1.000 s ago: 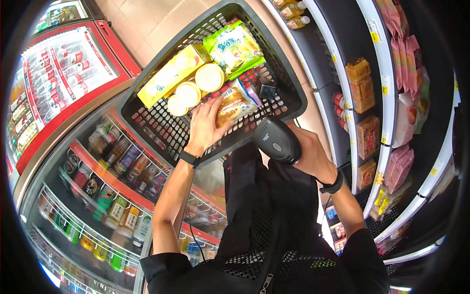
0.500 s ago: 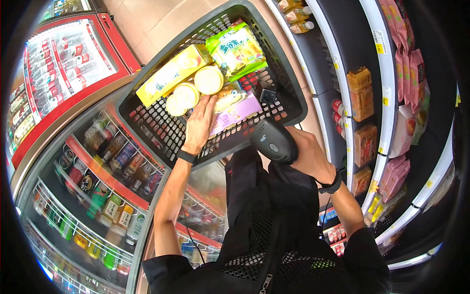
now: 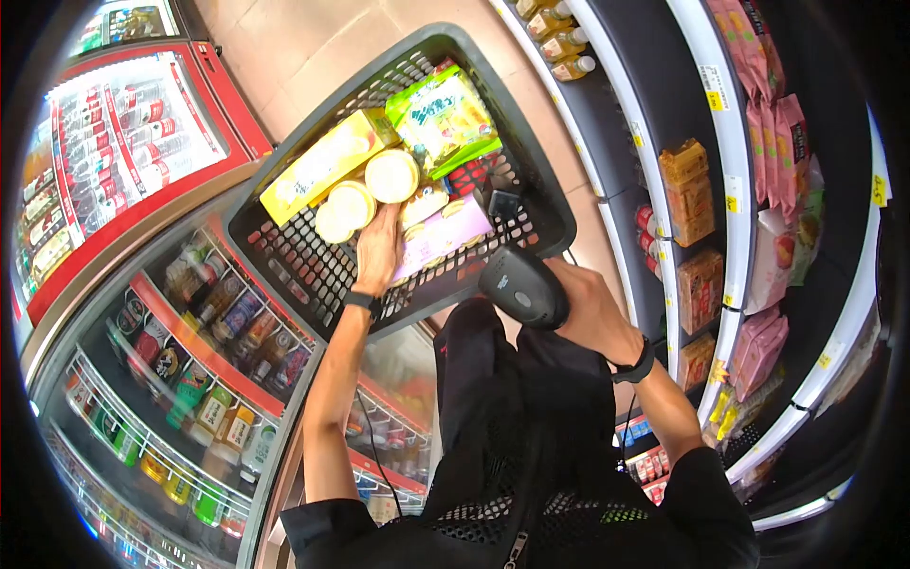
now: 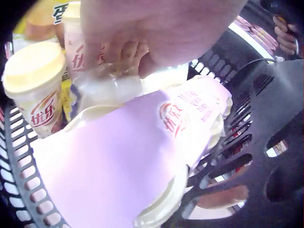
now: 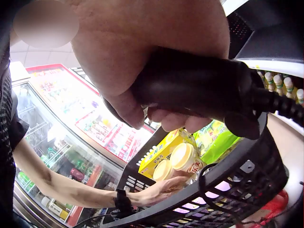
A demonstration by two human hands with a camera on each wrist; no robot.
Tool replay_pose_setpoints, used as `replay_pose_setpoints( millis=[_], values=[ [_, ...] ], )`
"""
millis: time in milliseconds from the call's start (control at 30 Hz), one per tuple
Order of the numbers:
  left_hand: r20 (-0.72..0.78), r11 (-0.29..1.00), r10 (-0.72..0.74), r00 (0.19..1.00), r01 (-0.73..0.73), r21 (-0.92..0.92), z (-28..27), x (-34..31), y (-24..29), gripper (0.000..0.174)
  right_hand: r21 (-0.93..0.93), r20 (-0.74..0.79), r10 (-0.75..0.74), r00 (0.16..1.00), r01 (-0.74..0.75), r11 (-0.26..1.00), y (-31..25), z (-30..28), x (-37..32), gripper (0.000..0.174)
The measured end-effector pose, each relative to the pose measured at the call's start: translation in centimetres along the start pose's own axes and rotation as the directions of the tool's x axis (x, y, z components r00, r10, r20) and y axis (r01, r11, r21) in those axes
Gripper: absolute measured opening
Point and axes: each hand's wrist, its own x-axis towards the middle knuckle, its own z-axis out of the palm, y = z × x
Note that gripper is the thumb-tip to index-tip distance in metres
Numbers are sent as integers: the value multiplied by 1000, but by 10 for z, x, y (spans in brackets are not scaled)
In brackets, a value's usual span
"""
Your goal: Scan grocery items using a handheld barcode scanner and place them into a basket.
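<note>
My left hand (image 3: 379, 251) reaches into the black shopping basket (image 3: 561, 213) and grips a clear-wrapped bread pack (image 4: 109, 88) beside the milk tea cups (image 3: 391, 175) with cream lids. The hand partly covers the wrapper. Just below the bread, a purple sleeve pack of cups (image 4: 104, 156) lies on its side, lid edges sticking out. My right hand (image 3: 597, 313) holds a black barcode scanner (image 3: 526, 289) by its handle, over the basket's near right edge.
Also in the basket are a yellow box (image 3: 327, 166), a green snack bag (image 3: 441, 119) and a small black object (image 3: 504, 204). Glass-fronted drink coolers (image 3: 190, 351) line the left. Shelves (image 3: 706, 237) with packaged food curve along the right. A cable hangs from the scanner.
My left hand has shifted the bread pack up against the cups, uncovering the purple sleeve pack beneath. The right hand keeps holding the scanner, nearly in place.
</note>
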Motion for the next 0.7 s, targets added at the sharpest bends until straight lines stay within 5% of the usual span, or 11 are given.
replay_pose_setpoints(
  millis=[67, 200, 333, 400, 500, 567, 667, 700],
  values=[
    [11, 997, -41, 999, 40, 69, 12, -10, -5, 50, -121, -32, -69, 997, 65, 990, 11, 0, -7, 44],
    [9, 999, -49, 999, 49, 24, -13, -22, 36, 57, -5, 27, -20, 999, 20, 1000, 20, -4, -12, 50],
    [335, 984, -176, 926, 175, 34, -101, 2, 99, 31, 21, -32, -27, 999, 28, 999, 15, -18, -13, 47],
    [360, 991, -106, 927, 128, -40, -151, 34, 151, 27, 30, -127, -101, 987, 105, 994, 20, -23, -15, 43],
    [8, 985, 119, 993, -117, -125, -177, 100, 202, 27, 54, -143, -61, 988, 69, 996, 19, -37, -17, 44],
    [-245, 917, 359, 901, -389, -88, -177, 161, 236, 31, 70, -150, -37, 988, 48, 996, 17, -48, -20, 45],
    [-290, 910, 381, 878, -412, -52, -165, 243, 305, 41, 63, -187, 11, 982, 1, 998, 14, -69, -35, 48],
    [-371, 866, 490, 789, -491, 99, -155, 277, 322, 43, 38, -240, -8, 971, 18, 999, 17, -74, -44, 50]
  ],
)
